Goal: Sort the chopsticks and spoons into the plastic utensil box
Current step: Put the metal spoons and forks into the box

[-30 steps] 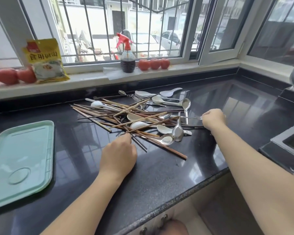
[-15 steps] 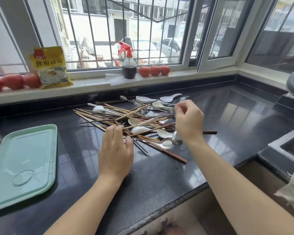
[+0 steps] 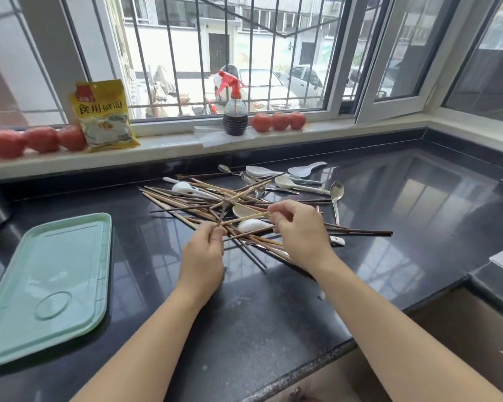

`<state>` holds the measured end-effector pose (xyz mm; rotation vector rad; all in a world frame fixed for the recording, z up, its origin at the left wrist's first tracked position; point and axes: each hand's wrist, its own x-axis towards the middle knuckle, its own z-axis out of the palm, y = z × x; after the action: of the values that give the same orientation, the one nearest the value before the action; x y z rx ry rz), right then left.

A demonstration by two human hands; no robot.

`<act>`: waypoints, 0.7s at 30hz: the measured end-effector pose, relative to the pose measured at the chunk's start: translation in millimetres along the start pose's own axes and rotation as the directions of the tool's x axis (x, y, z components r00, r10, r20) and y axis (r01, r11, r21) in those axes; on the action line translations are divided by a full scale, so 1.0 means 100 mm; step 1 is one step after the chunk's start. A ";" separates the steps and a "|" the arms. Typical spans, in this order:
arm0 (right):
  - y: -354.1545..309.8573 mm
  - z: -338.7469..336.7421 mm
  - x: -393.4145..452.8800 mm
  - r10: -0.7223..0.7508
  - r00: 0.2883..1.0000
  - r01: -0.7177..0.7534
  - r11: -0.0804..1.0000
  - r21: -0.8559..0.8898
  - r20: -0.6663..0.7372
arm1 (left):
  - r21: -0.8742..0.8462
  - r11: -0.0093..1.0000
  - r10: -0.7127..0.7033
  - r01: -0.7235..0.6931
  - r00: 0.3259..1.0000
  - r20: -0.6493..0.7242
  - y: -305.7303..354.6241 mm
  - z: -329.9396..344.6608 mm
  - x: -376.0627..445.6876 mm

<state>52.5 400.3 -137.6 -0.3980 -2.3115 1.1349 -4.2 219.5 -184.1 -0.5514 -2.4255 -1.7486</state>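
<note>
Where the two hands meet over the tangled pile of chopsticks point(image 3: 215, 204) and spoons point(image 3: 299, 185) on the dark counter point(image 3: 273, 314), much of the heap is hidden beneath them. The left hand point(image 3: 204, 256) has its fingers point(image 3: 215, 232) pinched together on the near end of a pale chopstick point(image 3: 244, 218); the right hand point(image 3: 302, 233) pinches the same stick at its other end with fingers point(image 3: 276, 211) closed. Just beyond those fingers lie a cream spoon point(image 3: 243, 210) and a white one point(image 3: 253, 225), both partly covered. Under the right palm, dark chopsticks run out of sight, and a white handle tip point(image 3: 337, 241) shows past the wrist. Left of the left fingers, well apart, sits a green tray point(image 3: 55, 274), cut off by the frame edge.
</note>
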 end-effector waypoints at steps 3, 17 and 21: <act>0.14 -0.05 0.08 -0.053 0.997 0.069 0.959 -0.275 0.064 | -0.462 0.862 -0.285 0.207 0.953 -0.104 -0.07 -0.10 0.14; 0.61 -0.45 0.76 0.216 0.890 0.113 0.749 -0.653 0.402 | -0.531 0.818 -0.310 0.223 0.947 -0.080 -0.05 -0.11 0.17; 0.52 -0.72 0.88 0.145 0.954 0.026 0.832 -0.554 0.263 | -0.524 0.822 -0.306 0.223 0.949 -0.076 -0.05 -0.10 0.17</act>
<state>23.8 519.4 -113.3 -0.5421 -2.9064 0.5449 -22.8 212.4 -179.8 -0.0942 -1.9928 -2.4712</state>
